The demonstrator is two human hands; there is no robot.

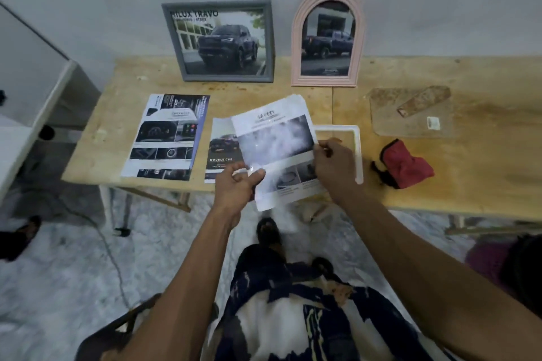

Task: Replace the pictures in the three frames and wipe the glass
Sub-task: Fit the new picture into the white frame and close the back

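Note:
Both my hands hold a printed "SAFETY" page (275, 138) just above the table's front edge. My left hand (239, 184) pinches its lower left part, and my right hand (331, 167) pinches its right edge. Under the page lies a white frame (356, 149), flat and without a picture, partly hidden. A "DOUBLE CAB" truck picture (221, 152) lies to the left of it. A grey frame (220, 41) and a pink arched frame (328, 38), both with truck pictures, lean on the wall. A red cloth (406, 167) lies at the right.
A brochure page (167, 135) lies at the table's left. A brown backing board (410, 117) with its stand lies at the right, behind the cloth. A white cabinet (32, 91) stands left of the wooden table (484, 155). A cable runs across the floor.

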